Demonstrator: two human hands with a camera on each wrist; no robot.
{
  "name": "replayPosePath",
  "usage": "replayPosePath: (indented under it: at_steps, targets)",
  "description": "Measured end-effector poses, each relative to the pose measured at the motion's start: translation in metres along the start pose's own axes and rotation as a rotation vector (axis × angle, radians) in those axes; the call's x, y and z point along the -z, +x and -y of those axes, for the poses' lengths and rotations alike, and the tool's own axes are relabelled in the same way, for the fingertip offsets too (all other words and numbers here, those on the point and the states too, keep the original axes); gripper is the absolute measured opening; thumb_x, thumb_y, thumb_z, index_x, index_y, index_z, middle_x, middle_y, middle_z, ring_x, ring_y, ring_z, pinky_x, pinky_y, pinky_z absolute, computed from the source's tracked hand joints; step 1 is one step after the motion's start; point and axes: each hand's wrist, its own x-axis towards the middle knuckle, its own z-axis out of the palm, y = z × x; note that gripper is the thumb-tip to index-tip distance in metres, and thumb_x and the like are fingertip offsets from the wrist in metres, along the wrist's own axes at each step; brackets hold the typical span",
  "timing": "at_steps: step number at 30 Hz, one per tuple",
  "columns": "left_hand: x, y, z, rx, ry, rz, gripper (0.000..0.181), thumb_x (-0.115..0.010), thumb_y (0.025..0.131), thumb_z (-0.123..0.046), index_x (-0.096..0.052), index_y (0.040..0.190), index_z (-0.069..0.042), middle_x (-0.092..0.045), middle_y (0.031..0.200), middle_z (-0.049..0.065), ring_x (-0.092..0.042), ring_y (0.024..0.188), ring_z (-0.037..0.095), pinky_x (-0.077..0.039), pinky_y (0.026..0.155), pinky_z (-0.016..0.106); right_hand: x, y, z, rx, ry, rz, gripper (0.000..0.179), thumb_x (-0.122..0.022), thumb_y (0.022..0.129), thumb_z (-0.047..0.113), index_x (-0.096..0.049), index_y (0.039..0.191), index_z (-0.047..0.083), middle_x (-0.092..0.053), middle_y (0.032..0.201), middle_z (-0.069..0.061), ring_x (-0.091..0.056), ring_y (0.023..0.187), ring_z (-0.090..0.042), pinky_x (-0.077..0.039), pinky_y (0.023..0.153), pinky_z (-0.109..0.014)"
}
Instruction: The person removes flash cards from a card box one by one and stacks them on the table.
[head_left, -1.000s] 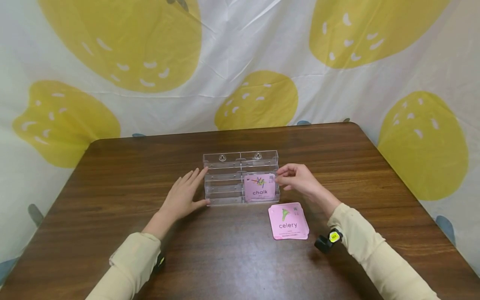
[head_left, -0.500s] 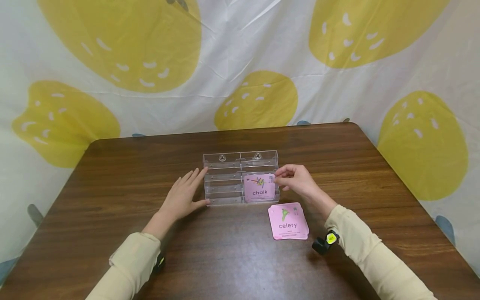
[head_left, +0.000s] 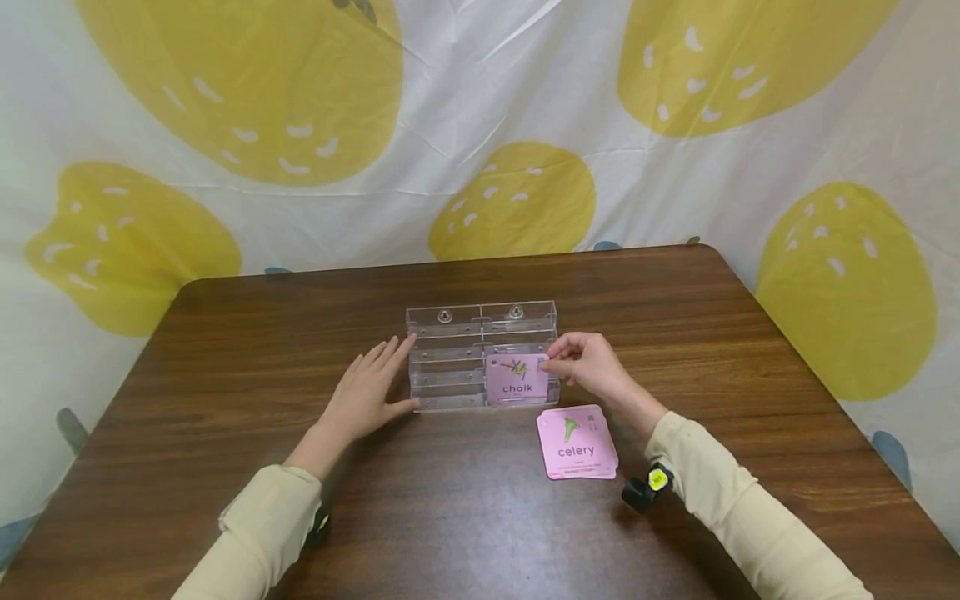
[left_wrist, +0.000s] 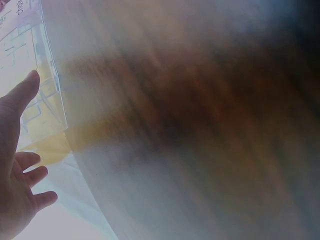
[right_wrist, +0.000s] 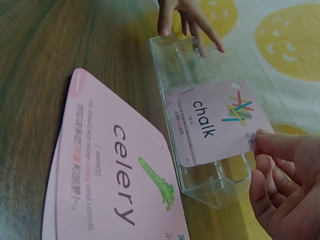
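Observation:
A pink flashcard (head_left: 517, 379) printed "chalk" stands in the front right compartment of a clear plastic tiered rack (head_left: 447, 377). My right hand (head_left: 588, 363) pinches the card's upper right corner between thumb and fingers; the right wrist view shows the thumb (right_wrist: 280, 143) on its face. My left hand (head_left: 365, 387) lies at the rack's left side, fingers spread and straight, with the tip of the forefinger and the thumb (left_wrist: 27, 87) right at its edge. In front of the rack a stack of pink cards (head_left: 577, 442), "celery" on top, lies on the table.
The rack has two columns of stepped compartments, with round clear knobs (head_left: 516, 312) at the back. It stands on a brown wooden table (head_left: 300, 317). Behind the table hangs a white cloth (head_left: 315, 221) with yellow fruit prints.
The chalk card has slid slightly down and toward the front in the rack, its lower print now hidden. My right hand has moved a little left and down with it. My left hand stays put.

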Motion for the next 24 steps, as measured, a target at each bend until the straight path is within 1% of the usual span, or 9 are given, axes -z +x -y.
replayPosePath:
  at_steps: [8, 14, 18, 19, 24]
  targets:
    - [-0.001, 0.0, 0.001, 0.0, 0.002, 0.0, 0.094, -0.069, 0.076, -0.046, -0.014, 0.147, -0.018, -0.032, 0.142, 0.021, -0.031, 0.13, 0.036, -0.025, 0.102, 0.056, 0.002, 0.003, -0.003, 0.064, -0.039, 0.029, 0.013, -0.068, 0.078, 0.001, -0.061, 0.081, -0.009, -0.055, 0.062, -0.001, -0.048, 0.052, -0.007, -0.043, 0.045, -0.022]
    - [-0.001, 0.0, 0.0, -0.001, -0.004, 0.002, 0.094, -0.069, 0.076, -0.046, -0.014, 0.147, -0.018, -0.032, 0.142, 0.021, -0.031, 0.13, 0.036, -0.024, 0.103, 0.056, 0.005, 0.004, -0.005, 0.118, -0.1, 0.046, 0.008, -0.066, 0.08, 0.001, -0.061, 0.08, -0.006, -0.055, 0.063, -0.003, -0.051, 0.052, -0.014, -0.045, 0.045, -0.026]
    - [0.0, 0.0, 0.0, -0.001, 0.0, 0.003, 0.094, -0.068, 0.076, -0.046, -0.015, 0.147, -0.017, -0.032, 0.142, 0.021, -0.031, 0.13, 0.036, -0.024, 0.103, 0.056, 0.005, 0.005, -0.005, 0.133, -0.137, 0.049, 0.006, -0.064, 0.081, -0.001, -0.061, 0.082, -0.006, -0.056, 0.065, -0.006, -0.051, 0.053, -0.017, -0.043, 0.045, -0.021]
    - [0.0, 0.0, 0.0, -0.001, 0.0, 0.002, 0.093, -0.068, 0.076, -0.046, -0.015, 0.147, -0.017, -0.032, 0.142, 0.021, -0.031, 0.13, 0.036, -0.025, 0.103, 0.055, 0.005, 0.004, -0.004, 0.136, -0.14, 0.05, 0.006, -0.063, 0.082, -0.002, -0.061, 0.083, -0.007, -0.057, 0.065, -0.008, -0.05, 0.053, -0.017, -0.042, 0.045, -0.02]
    - [0.0, 0.0, -0.001, 0.002, -0.001, 0.004, 0.093, -0.068, 0.076, -0.046, -0.015, 0.147, -0.017, -0.032, 0.142, 0.021, -0.031, 0.13, 0.036, -0.024, 0.103, 0.055, 0.004, -0.005, 0.018, 0.16, -0.154, 0.061, 0.007, -0.059, 0.082, -0.006, -0.059, 0.084, -0.013, -0.057, 0.067, -0.018, -0.048, 0.052, -0.014, -0.039, 0.045, -0.017]
